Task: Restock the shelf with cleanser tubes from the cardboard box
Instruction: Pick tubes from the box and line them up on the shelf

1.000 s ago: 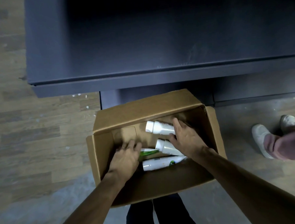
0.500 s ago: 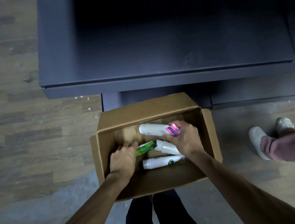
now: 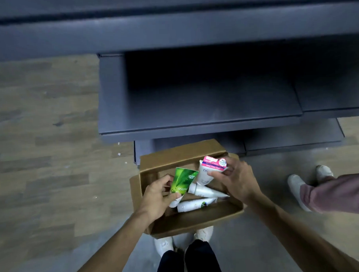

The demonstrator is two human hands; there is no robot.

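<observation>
The open brown cardboard box (image 3: 190, 221) stood on the floor directly before the dark grey metal shelf (image 3: 204, 106), whose bare deck lay just beyond the box's far wall. The left hand (image 3: 156, 198) pinched a green leaf-printed cleanser tube (image 3: 182, 183) above the box's left half, crimped end up and tilted toward the shelf. The right hand (image 3: 236, 178) gripped a white cleanser tube with a pink crimped end (image 3: 211, 169) above the box's far right corner, long axis likewise rising toward the shelf. Two white tubes (image 3: 199, 196) lay flat on the box floor. In my judgement both held tubes sat similarly near the shelf deck; the right hand appeared marginally nearer.
</observation>
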